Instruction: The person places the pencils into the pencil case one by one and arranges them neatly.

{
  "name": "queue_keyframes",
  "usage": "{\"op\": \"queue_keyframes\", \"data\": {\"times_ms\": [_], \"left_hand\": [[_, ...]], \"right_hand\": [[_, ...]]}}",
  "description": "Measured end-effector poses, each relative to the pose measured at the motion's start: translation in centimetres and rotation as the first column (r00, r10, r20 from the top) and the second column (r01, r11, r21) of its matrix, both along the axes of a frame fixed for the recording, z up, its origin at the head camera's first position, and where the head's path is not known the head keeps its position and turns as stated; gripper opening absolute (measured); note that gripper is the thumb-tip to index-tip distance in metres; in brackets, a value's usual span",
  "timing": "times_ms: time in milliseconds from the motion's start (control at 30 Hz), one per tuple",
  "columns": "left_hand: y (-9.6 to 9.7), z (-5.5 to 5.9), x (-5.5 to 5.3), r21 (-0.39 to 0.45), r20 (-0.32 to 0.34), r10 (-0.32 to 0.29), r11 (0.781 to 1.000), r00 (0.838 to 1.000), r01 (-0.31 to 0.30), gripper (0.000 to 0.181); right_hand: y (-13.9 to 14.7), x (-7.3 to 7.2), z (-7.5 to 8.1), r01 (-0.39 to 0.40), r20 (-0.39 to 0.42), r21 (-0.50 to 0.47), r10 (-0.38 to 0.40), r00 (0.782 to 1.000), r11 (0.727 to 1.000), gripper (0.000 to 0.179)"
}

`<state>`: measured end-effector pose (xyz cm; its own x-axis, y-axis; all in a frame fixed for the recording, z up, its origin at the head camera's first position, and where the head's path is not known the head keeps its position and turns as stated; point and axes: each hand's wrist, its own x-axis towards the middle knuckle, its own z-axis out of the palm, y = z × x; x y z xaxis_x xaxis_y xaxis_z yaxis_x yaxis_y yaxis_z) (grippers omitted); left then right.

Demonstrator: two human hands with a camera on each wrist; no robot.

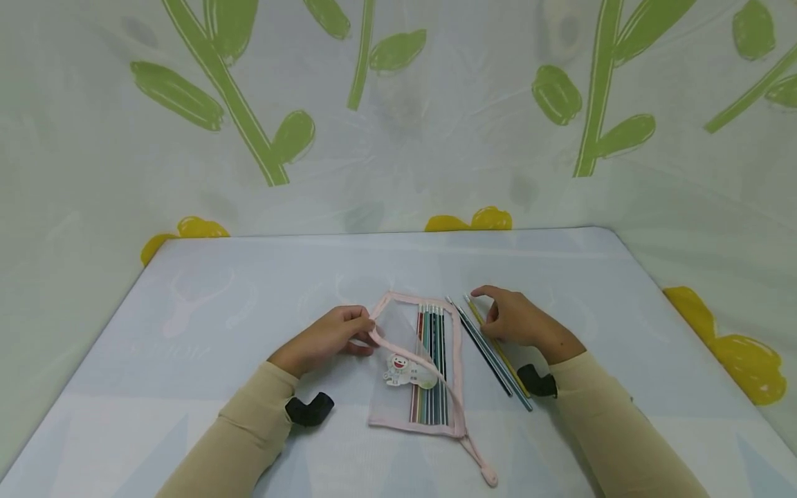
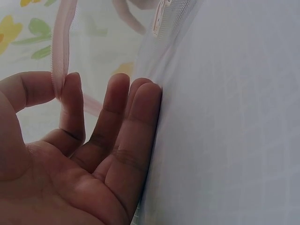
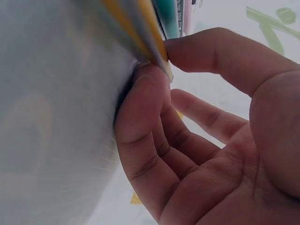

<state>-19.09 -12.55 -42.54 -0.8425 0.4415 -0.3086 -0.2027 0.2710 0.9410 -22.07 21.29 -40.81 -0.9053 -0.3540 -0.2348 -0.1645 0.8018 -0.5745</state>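
A mesh pencil case with pink trim lies open-mouthed, holding several colored pencils side by side. My left hand pinches the pink edge of its mouth between thumb and index finger, lifting that side; the other fingers are near the tabletop. Right of the case, my right hand pinches a yellow pencil near its far end, thumb and a curled finger on it in the right wrist view, while the index points forward. Beside it lie a teal pencil and a dark pencil.
A cartoon patch is on the case, and its pink strap trails toward the near side. Everything lies on a pale tabletop. Behind it hangs a white cloth printed with leaves.
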Motion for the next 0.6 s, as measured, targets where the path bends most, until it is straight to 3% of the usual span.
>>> {"op": "queue_keyframes", "data": {"times_ms": [200, 600], "left_hand": [[-0.2, 0.1, 0.0, 0.006, 0.004, -0.014, 1.0, 1.0, 0.014, 0.018], [-0.7, 0.4, 0.0, 0.055, 0.03, -0.021, 0.998, 0.999, 0.019, 0.019]], "right_hand": [[0.2, 0.0, 0.1, -0.01, -0.004, -0.029, 0.01, 1.0, 1.0, 0.066], [0.0, -0.1, 1.1, 0.066, -0.004, -0.144, -0.067, 0.998, 0.987, 0.073]]}}
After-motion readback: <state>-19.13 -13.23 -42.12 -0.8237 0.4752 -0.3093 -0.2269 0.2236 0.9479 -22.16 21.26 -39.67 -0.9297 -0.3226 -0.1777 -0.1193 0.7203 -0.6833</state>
